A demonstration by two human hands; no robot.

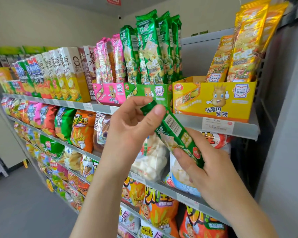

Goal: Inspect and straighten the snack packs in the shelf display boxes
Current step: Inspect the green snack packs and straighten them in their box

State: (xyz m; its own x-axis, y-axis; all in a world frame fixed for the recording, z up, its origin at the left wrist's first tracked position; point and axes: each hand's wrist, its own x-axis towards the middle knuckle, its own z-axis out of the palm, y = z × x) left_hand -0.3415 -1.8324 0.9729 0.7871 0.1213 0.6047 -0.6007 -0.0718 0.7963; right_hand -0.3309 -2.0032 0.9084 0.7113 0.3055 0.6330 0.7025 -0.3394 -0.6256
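Green snack pack point(172, 133) tilted, top end pinched by left hand point(132, 124), lower end gripped by right hand point(206, 169)

From my feed I see a plain cream-painted wall point(41, 23) running behind a long grey metal shelving unit point(187, 121), whose tiered shelves recede to the left. A smooth grey floor point(24, 203) lies below it. A flat pale grey upright panel point(287, 134) closes the right side. A red sign point(113, 0) is cut off at the top edge. The light is bright and even; I cannot tell its source.
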